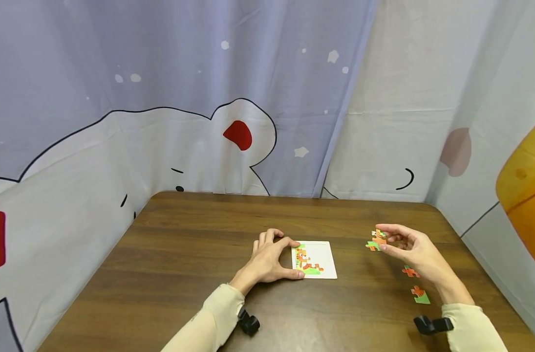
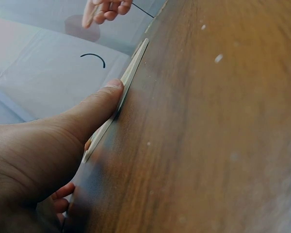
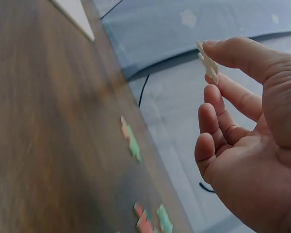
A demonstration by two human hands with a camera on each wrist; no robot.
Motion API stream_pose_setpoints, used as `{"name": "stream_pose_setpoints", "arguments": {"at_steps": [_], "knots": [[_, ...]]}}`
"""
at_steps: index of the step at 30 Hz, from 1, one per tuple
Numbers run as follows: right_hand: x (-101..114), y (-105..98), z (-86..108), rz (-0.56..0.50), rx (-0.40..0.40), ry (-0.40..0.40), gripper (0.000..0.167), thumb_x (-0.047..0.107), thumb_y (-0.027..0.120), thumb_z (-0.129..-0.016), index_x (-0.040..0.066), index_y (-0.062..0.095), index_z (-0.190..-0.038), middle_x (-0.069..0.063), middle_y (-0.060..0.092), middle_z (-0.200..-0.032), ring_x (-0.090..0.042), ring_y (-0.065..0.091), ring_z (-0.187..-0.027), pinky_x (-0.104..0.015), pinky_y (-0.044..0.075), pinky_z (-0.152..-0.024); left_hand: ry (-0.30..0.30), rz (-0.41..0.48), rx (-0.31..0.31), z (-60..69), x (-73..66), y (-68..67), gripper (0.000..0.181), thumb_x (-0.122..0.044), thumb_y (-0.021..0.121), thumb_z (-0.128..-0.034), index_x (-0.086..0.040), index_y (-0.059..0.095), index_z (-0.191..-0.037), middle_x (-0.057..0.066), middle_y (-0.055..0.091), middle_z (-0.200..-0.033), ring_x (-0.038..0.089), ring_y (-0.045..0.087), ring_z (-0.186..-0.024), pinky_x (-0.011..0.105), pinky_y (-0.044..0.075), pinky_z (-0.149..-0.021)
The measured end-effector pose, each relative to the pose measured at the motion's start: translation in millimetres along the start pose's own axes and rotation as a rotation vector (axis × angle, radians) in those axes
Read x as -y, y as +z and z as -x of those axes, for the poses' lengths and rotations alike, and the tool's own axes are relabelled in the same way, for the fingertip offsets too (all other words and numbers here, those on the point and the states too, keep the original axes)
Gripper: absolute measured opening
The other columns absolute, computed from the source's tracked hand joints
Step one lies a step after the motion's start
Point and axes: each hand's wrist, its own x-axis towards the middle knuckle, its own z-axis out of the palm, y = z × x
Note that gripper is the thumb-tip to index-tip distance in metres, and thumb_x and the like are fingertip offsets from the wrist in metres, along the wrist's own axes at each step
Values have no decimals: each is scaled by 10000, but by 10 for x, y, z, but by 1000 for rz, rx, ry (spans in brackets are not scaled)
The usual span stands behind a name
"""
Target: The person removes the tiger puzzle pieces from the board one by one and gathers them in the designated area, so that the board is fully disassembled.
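A square white puzzle board (image 1: 323, 254) lies on the table, partly filled along its left and lower side with orange and green pieces (image 1: 301, 258). My left hand (image 1: 267, 261) holds the board at its left side, index finger at the far edge and thumb at the near edge. In the left wrist view the thumb (image 2: 99, 104) presses the board's rim. My right hand (image 1: 410, 247) is raised to the right of the board and pinches a puzzle piece (image 3: 208, 63) between thumb and index finger; the other fingers are curled. The piece's printed face is hidden in the right wrist view.
Loose puzzle pieces lie on the brown wooden table (image 1: 197, 234): a green and orange one (image 3: 131, 141) near the right hand, an orange one (image 1: 410, 272) and an orange-green one (image 1: 421, 295) nearer me. A patterned curtain (image 1: 183, 146) hangs behind the table.
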Motion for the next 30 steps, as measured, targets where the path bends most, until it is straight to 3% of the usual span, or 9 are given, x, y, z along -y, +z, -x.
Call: {"name": "stream_pose_setpoints", "arguments": {"at_steps": [4, 11, 23, 30], "knots": [[-90, -30, 74, 6, 13, 29, 497, 184, 798, -1056, 109, 661, -1528, -34, 716, -1274, -104, 648, -1079, -272, 567, -787, -2, -1, -2, -2, 7, -5, 779, -627, 984, -772, -315, 725, -1438, 105, 464, -1554, 344, 398, -1414, 534, 336, -1086], [-227, -39, 158, 10, 34, 78, 525, 184, 817, -1038, 71, 652, -1523, -115, 697, -1177, -150, 658, -937, -359, 526, -577, -4, 2, 3, -1, -13, -11, 776, -623, 983, -778, -314, 721, -1440, 111, 463, -1557, 351, 396, -1417, 543, 334, -1101], [-339, 4, 188, 95, 75, 86, 507, 238, 849, -1014, 99, 704, -1479, -126, 650, -1144, -143, 551, -952, -305, 483, -692, -8, 1, 1, 2, -12, -9, 778, -627, 984, -772, -326, 719, -1439, 108, 463, -1562, 345, 397, -1415, 540, 336, -1099], [-345, 59, 196, 117, 78, 75, 504, 210, 865, -996, 81, 718, -1460, -112, 642, -1115, -136, 543, -926, -291, 468, -672, -4, -5, 0, -2, 1, 0, 774, -635, 982, -770, -327, 721, -1430, 107, 466, -1550, 341, 405, -1403, 534, 342, -1088]]}}
